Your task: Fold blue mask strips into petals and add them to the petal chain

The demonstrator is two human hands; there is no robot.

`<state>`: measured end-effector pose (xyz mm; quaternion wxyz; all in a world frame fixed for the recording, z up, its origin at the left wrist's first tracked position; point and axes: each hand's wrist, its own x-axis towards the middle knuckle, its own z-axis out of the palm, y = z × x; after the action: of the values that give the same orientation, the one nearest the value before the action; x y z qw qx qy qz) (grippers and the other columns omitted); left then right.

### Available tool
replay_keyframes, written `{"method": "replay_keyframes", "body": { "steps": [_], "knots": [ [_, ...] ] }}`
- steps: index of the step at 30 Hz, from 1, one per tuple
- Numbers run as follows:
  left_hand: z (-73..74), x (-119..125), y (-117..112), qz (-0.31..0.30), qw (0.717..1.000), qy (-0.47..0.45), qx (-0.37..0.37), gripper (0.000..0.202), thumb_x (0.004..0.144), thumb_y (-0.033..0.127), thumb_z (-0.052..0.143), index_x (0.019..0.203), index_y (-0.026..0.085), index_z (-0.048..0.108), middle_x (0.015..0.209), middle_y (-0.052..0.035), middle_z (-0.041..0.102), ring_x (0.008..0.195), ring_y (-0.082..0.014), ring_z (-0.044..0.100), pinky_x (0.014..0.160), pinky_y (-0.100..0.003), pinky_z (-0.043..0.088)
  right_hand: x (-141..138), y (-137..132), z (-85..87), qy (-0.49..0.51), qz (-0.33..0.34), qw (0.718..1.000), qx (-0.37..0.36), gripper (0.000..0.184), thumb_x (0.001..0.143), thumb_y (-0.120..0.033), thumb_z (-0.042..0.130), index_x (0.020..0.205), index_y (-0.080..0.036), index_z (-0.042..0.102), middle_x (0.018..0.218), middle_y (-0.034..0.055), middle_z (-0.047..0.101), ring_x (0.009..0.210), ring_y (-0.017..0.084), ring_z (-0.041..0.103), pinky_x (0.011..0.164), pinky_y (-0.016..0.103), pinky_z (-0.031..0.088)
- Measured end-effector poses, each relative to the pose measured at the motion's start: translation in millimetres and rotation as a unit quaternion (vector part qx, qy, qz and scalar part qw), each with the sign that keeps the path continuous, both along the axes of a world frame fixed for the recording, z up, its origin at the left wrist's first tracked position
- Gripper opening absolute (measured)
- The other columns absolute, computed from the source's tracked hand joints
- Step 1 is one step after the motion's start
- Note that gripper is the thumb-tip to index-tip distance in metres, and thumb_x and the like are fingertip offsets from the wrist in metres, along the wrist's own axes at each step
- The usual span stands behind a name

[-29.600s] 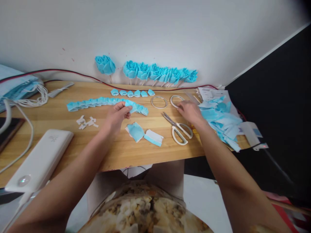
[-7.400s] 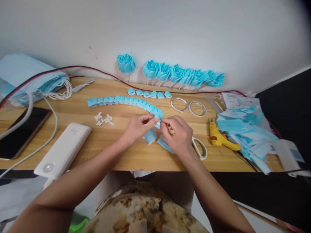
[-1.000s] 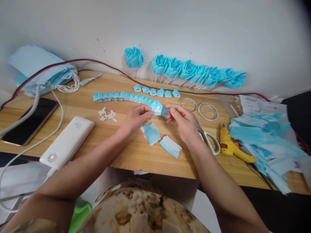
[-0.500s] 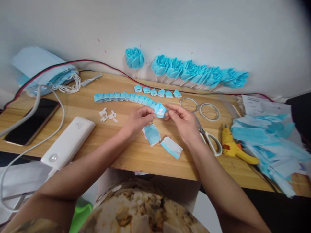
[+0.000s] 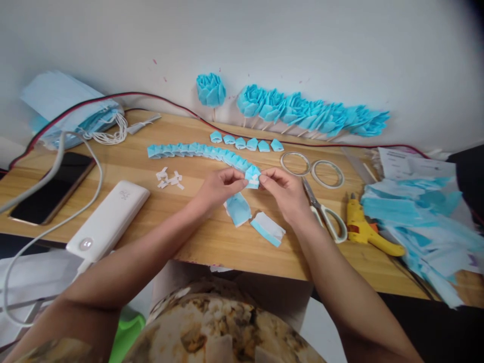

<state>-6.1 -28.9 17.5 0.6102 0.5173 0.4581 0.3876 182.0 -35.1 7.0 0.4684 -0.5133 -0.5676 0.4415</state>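
Between my hands is a small folded blue petal [image 5: 253, 178] with white bits on its face. My left hand [image 5: 223, 187] pinches its left edge, and my right hand [image 5: 283, 190] pinches the right edge. Behind it, a curved row of overlapping folded petals [image 5: 192, 149] runs off to the left; the held petal overlaps the row's right end in view, and I cannot tell if they touch. Just below my fingers lie a blue fabric piece [image 5: 239, 209] and a white-and-blue fabric piece [image 5: 267, 229].
Blue flowers [image 5: 295, 108] on sticks lean along the wall, above several loose petals [image 5: 240, 143]. Tape rolls [image 5: 327, 174], scissors [image 5: 328, 217], a yellow glue gun [image 5: 361, 227] and fabric scraps [image 5: 412, 212] are on the right. Leftward lie white snippets [image 5: 169, 178], a power bank [image 5: 109, 217], a phone [image 5: 53, 186] and face masks [image 5: 71, 108].
The fingers of my right hand have closed in on the petal's right edge, and the petal now looks tilted and partly folded. The view has shifted slightly.
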Motion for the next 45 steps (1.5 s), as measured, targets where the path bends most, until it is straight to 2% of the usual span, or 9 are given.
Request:
{"method": "replay_keyframes", "body": {
  "steps": [4, 7, 14, 34, 39, 45],
  "knots": [
    [-1.2, -0.5, 0.4, 0.026, 0.999, 0.005, 0.023, 0.018, 0.076, 0.031, 0.068, 0.072, 0.017, 0.059, 0.062, 0.0054, 0.050, 0.056, -0.0072, 0.040, 0.056, -0.023, 0.033, -1.3, -3.0, 0.8, -0.020, -0.023, 0.999, 0.032, 0.016, 0.086, -0.037, 0.068, 0.091, -0.023, 0.073, 0.079, -0.0010, 0.069, 0.071, 0.014, 0.061, 0.070, 0.030, 0.050],
    [-1.2, -0.3, 0.9, 0.041, 0.998, 0.023, 0.041, 0.017, 0.077, 0.030, 0.067, 0.071, 0.017, 0.059, 0.063, 0.0049, 0.050, 0.058, -0.0075, 0.041, 0.057, -0.023, 0.034, -4.3, -8.6, 6.2, -0.091, -0.044, 0.991, 0.093, 0.009, 0.088, -0.031, 0.066, 0.084, -0.023, 0.068, 0.076, -0.0015, 0.068, 0.069, 0.013, 0.060, 0.069, 0.029, 0.049],
    [0.5, 0.2, -0.3, 0.018, 0.998, 0.036, 0.055, 0.015, 0.076, 0.029, 0.066, 0.071, 0.016, 0.061, 0.066, 0.0032, 0.053, 0.061, -0.0084, 0.044, 0.059, -0.023, 0.035, -10.7, -13.4, 9.3, -0.218, 0.003, 0.958, 0.187, 0.011, 0.086, -0.017, 0.061, 0.077, -0.022, 0.065, 0.072, -0.0017, 0.067, 0.067, 0.013, 0.059, 0.068, 0.028, 0.048],
    [2.0, 0.4, -3.4, 0.013, 0.997, 0.043, 0.056, 0.017, 0.073, 0.033, 0.068, 0.071, 0.017, 0.066, 0.069, 0.0012, 0.061, 0.063, -0.0096, 0.048, 0.059, -0.023, 0.038, -8.7, -12.1, 9.0, -0.223, 0.038, 0.960, 0.166, 0.009, 0.084, -0.020, 0.059, 0.076, -0.023, 0.062, 0.072, -0.0009, 0.066, 0.067, 0.015, 0.059, 0.067, 0.030, 0.047],
    [2.0, 0.4, -2.9, 0.019, 0.997, 0.043, 0.061, 0.014, 0.073, 0.030, 0.069, 0.070, 0.017, 0.066, 0.068, 0.0015, 0.061, 0.062, -0.0094, 0.048, 0.060, -0.023, 0.039, -7.8, -12.8, 9.5, -0.221, 0.042, 0.962, 0.157, 0.012, 0.088, -0.021, 0.055, 0.079, -0.023, 0.063, 0.076, -0.0001, 0.069, 0.070, 0.016, 0.060, 0.068, 0.030, 0.047],
    [3.1, 0.7, -2.5, 0.011, 0.998, 0.041, 0.042, 0.011, 0.074, 0.027, 0.069, 0.070, 0.016, 0.068, 0.066, 0.0024, 0.060, 0.061, -0.0087, 0.048, 0.059, -0.023, 0.038, -7.9, -12.1, 9.1, -0.212, 0.037, 0.966, 0.145, 0.013, 0.088, -0.026, 0.060, 0.075, -0.023, 0.063, 0.072, -0.0006, 0.066, 0.067, 0.015, 0.058, 0.067, 0.030, 0.046]
  ]
}}
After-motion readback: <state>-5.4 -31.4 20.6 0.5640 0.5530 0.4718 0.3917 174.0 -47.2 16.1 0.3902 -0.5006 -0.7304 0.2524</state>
